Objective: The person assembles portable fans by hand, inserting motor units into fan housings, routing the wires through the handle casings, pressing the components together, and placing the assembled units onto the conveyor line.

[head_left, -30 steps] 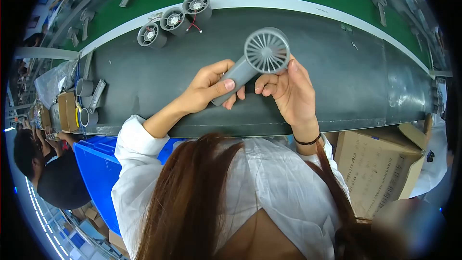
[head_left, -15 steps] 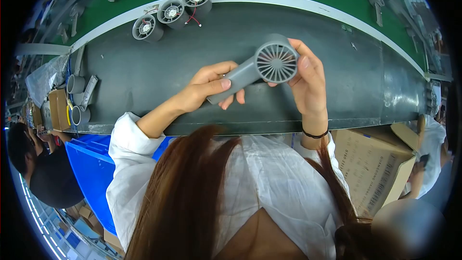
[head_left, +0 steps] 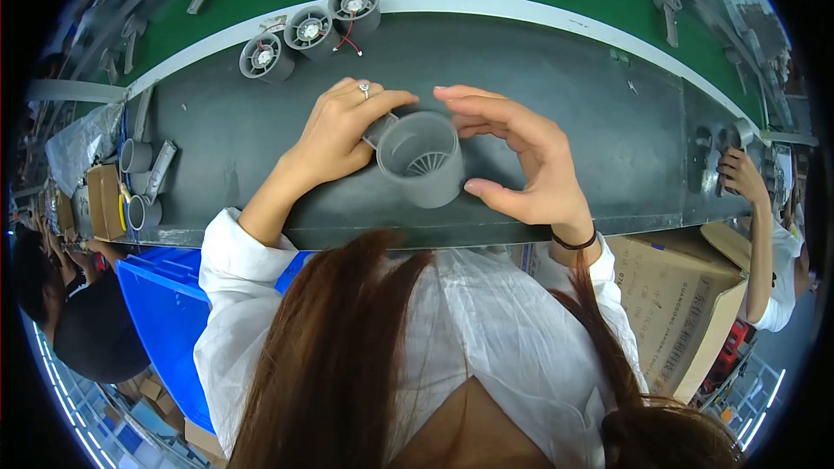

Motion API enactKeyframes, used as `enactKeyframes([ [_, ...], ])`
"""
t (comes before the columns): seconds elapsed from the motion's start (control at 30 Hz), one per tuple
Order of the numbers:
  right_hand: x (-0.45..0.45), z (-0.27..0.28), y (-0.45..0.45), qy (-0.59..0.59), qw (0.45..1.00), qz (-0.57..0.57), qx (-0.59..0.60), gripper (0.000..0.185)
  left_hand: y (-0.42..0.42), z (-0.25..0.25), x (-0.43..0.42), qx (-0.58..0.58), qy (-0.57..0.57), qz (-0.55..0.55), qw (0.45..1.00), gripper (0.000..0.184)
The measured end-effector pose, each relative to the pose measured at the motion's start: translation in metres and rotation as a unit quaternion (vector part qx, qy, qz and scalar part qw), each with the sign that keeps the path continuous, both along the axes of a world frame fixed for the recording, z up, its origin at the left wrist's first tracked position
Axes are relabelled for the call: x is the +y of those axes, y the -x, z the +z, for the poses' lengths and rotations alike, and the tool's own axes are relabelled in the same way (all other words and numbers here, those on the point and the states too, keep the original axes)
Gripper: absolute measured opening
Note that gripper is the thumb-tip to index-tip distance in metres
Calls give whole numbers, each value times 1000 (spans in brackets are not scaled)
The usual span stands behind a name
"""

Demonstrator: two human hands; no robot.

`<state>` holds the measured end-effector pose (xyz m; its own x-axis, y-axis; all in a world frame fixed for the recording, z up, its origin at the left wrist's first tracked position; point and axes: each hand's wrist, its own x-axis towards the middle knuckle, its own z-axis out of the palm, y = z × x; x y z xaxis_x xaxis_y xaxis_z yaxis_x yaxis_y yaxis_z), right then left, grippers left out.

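A grey handheld fan housing [head_left: 423, 182] is tilted so that I look into its round open end, with the slatted grille at the bottom. My left hand [head_left: 340, 132] is closed around its handle, which the fingers mostly hide. To the right of the ring, my right hand [head_left: 530, 152] is open, its fingers and thumb spread apart and curved towards the housing. A small gap shows between the thumb and the ring.
Three grey fan motor units [head_left: 310, 28] with red wires stand by the white edge strip [head_left: 486, 3]. Grey parts [head_left: 137, 156] lie at the left. Along the front are a blue bin [head_left: 165, 313] and a cardboard box [head_left: 669, 304]. Another person's hand [head_left: 740, 175] holds a grey part at the far right.
The fan housing has turned over, from grille facing me to open end facing me, and moved left. My right hand has let go of its head. A co-worker's arm has reached in at right.
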<state>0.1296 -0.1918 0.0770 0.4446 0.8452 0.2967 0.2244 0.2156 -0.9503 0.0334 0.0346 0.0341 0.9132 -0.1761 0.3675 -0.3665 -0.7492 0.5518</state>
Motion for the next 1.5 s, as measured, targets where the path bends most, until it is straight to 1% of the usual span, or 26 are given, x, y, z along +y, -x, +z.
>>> enactKeyframes([
  [0.1, 10, -4, -13, 33, 999, -19, -18, 56, 2, 1, 2, -52, -126, 70, 988, 47],
  [0.17, 23, -7, -27, 47, 995, -58, -67, 52, 3, -8, -2, -101, -202, 124, 966, 48],
  [0.2, 32, -9, -34, 52, 991, -80, -90, 51, 4, -9, -3, -106, -236, 133, 957, 52],
  [0.23, 43, -9, -41, 44, 987, -102, -120, 46, 6, -10, -6, -94, -239, 144, 956, 52],
  [0.27, 55, -8, -46, 65, 981, -112, -148, 47, 7, -10, -10, -83, -242, 155, 954, 53],
  [0.33, 80, -4, -52, 81, 952, -119, -272, 52, 11, -5, -16, -25, -237, 141, 961, 58],
  [0.37, 95, -12, -59, 63, 934, -103, -337, 59, 11, -4, -19, -8, -221, 129, 966, 55],
  [0.4, 110, -18, -66, 73, 926, -78, -362, 68, 13, -4, -20, 10, -205, 118, 972, 54],
  [0.43, 124, -18, -70, 76, 918, -68, -382, 72, 14, -5, -21, 27, -190, 106, 976, 59],
  [0.47, 137, -18, -72, 79, 910, -58, -402, 75, 14, -5, -20, 26, -187, 99, 977, 58],
  [0.53, 161, -25, -82, 143, 890, -14, -433, 86, 15, -4, -21, 24, -181, 80, 980, 58],
  [0.57, 169, -30, -85, 150, 874, -15, -461, 80, 14, -1, -21, 38, -174, 75, 981, 54],
  [0.67, 177, -32, -97, 201, 890, 101, -396, 69, 14, 0, -18, 70, -132, 37, 988, 54],
  [0.7, 170, -37, -100, 147, 884, 50, -441, 58, 14, 2, -18, 78, -118, 30, 989, 54],
  [0.8, 132, -15, -94, 272, 867, -1, -418, 58, 15, 6, -19, 102, -110, 25, 988, 53],
  [0.87, 100, -27, -97, 233, 870, -43, -433, 56, 16, 9, -20, 124, -99, 16, 987, 52],
  [0.9, 85, -21, -90, 291, 873, -44, -389, 58, 16, 11, -21, 136, -92, 8, 986, 52],
  [1.0, 42, -27, -76, 256, 899, -60, -351, 60, 17, 10, -27, 146, -84, 6, 986, 50],
  [1.03, 30, -29, -73, 237, 917, -55, -316, 61, 17, 9, -28, 156, -88, -1, 984, 50],
  [1.1, 10, -34, -69, 190, 950, -48, -243, 63, 19, 4, -31, 139, -82, -14, 987, 50],
  [1.2, -12, -31, -60, 243, 951, -71, -175, 65, 21, 1, -37, 134, -78, -25, 988, 52],
  [1.23, -19, -31, -56, 240, 955, -90, -149, 66, 22, 2, -39, 135, -78, -29, 987, 53],
  [1.33, -30, -20, -41, 203, 950, -164, -169, 64, 21, 0, -39, 129, -72, -35, 988, 58],
  [1.37, -34, -13, -36, 191, 947, -171, -194, 64, 19, 1, -38, 99, -57, -22, 993, 59],
  [1.43, -38, 5, -24, 186, 948, -157, -204, 62, 17, 3, -36, 41, -26, 2, 999, 61],
  [1.5, -40, 19, -12, 175, 951, -140, -212, 60, 16, 11, -39, 10, 29, 11, 999, 61],
])
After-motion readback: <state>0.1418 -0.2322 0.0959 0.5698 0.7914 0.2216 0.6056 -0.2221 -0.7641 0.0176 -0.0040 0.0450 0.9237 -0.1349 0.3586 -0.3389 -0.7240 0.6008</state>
